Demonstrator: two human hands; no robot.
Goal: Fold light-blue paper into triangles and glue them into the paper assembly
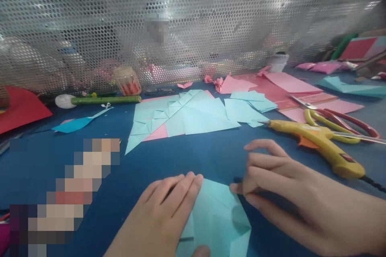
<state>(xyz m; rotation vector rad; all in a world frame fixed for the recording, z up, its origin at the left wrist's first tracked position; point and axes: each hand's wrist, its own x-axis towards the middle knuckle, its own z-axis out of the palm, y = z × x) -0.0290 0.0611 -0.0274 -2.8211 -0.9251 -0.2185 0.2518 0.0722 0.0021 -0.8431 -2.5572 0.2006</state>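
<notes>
A folded teal paper (215, 209) lies on the blue table at the front centre, with creases and flaps on its right side. My left hand (164, 204) rests over its left part, fingers close together, pressing it down; the thumb tip shows on the paper at the bottom edge. At the paper's upper right edge is my right hand (274, 188), fingers curled, with one fingertip touching the edge there. Whether part of the paper is pinched between its fingers is partly hidden. A small dark thing, too blurred to name, shows beside that fingertip.
Yellow glue gun (316, 138) and scissors (331, 122) lie right. Behind are folded light-blue papers (199, 114) and pink sheets (289, 82). Left are a blue paper leaf (74, 124), a green stem (105, 99) and red paper (22, 108). A perforated metal screen (193, 20) closes the back.
</notes>
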